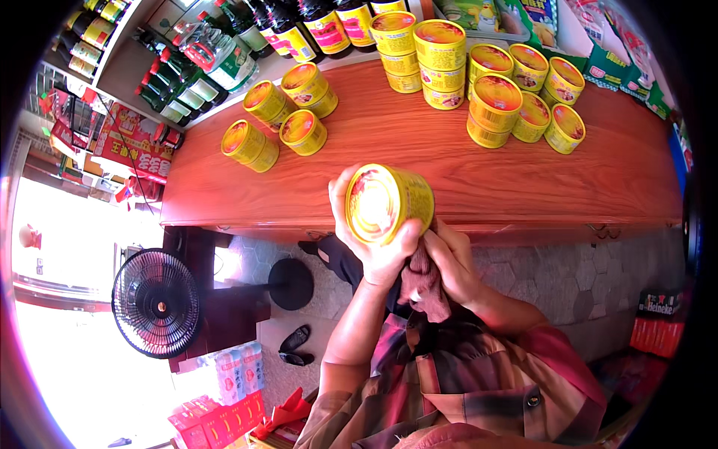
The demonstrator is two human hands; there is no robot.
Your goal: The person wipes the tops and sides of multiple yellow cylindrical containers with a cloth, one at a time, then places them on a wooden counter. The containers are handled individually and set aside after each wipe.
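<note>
My left hand [373,247] grips a yellow food can [412,196], tilted so that its shiny, glare-washed lid faces up toward me. A brown cloth [423,286] hangs from my right hand [451,258], which presses close against the can's lower right side; its fingertips are partly hidden there. Both hands are held in front of the near edge of a reddish wooden counter [359,134]. Similar cans [303,132] stand in a small group at the left of the counter. More of them are stacked at the right, including one tall pile [440,62].
Dark sauce bottles [328,28] and green glass bottles [190,84] line the back and left. Packets in green cartons [611,67] border the far right. On the left floor stands a black fan [157,303], with dark shoes [295,345] and red boxes [224,421] nearby.
</note>
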